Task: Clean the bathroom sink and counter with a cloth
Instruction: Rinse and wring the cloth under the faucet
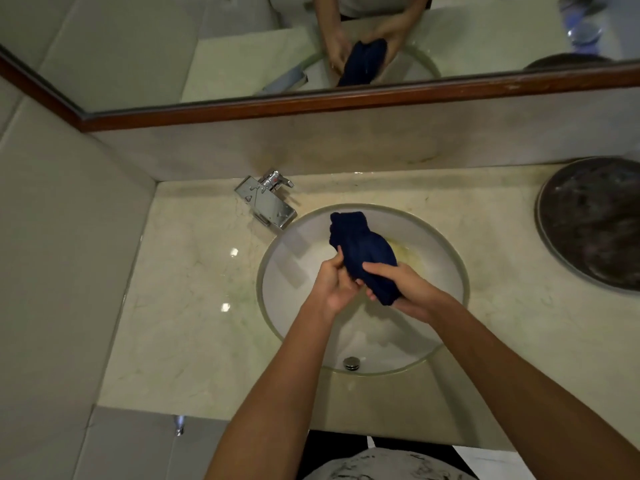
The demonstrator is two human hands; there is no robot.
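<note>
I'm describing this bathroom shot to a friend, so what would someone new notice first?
First, the dark blue cloth bunched up over the round sink at centre, gripped by the left hand and the right hand. Next, the shiny chrome faucet at the sink's upper left, and the dark round tray on the counter at far right.

No text, label, brand or number can be read anywhere.

Dim, greenish light; small glare spots on counter (194, 278) at left; wide-angle bending at edges; dark tray (595, 220) at right blurred.
</note>
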